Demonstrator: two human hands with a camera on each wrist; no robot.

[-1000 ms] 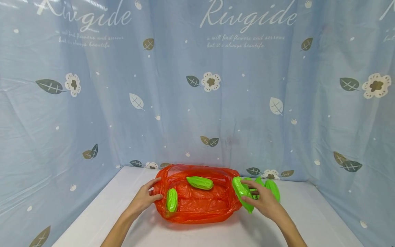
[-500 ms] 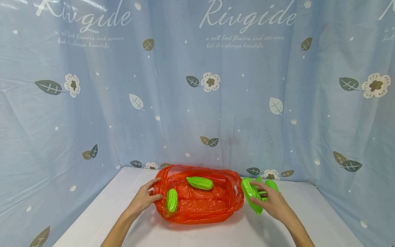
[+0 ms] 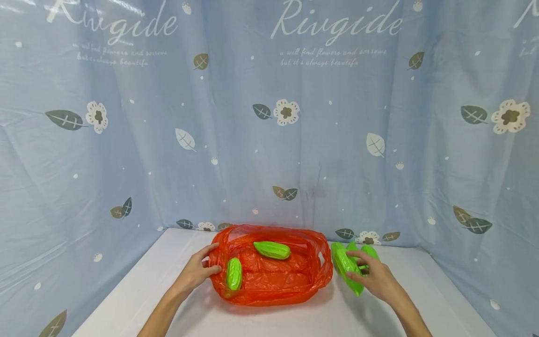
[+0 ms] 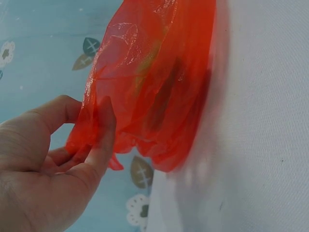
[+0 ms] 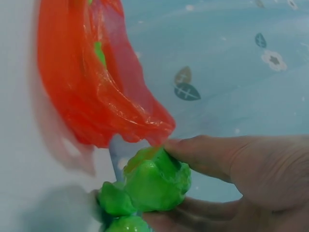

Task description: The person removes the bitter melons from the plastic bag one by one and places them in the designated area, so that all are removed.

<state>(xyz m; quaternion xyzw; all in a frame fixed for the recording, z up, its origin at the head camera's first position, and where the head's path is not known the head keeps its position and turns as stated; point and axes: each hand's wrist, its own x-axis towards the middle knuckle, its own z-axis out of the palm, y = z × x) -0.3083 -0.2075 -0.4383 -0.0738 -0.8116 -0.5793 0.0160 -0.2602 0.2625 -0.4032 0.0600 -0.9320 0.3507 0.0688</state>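
Note:
A red plastic bag [image 3: 275, 296] stands with its mouth spread wide on the white table. My left hand [image 3: 193, 272] pinches the bag's left edge between thumb and fingers; its thumb shows against the film in the left wrist view. Inside the bag lie two glossy, ridged green bitter melons, one [image 3: 273, 250] toward the back and one [image 3: 234, 274] at the left. Just right of the bag, my right hand [image 3: 376, 280] grips another bitter melon [image 5: 157, 182], held aslant with its pointed end toward me. The fingers' far side is partly hidden behind it.
More green bitter melons [image 3: 371, 252] sit behind and beside the right hand, partly covered by it. A blue patterned curtain [image 3: 236, 117] walls the white table [image 3: 139, 290] at the back and both sides.
My right hand has moved right, carrying its bitter melon from over the bag's right edge to beside the other melons. The bag's right handle has come into sight. My left hand stays put.

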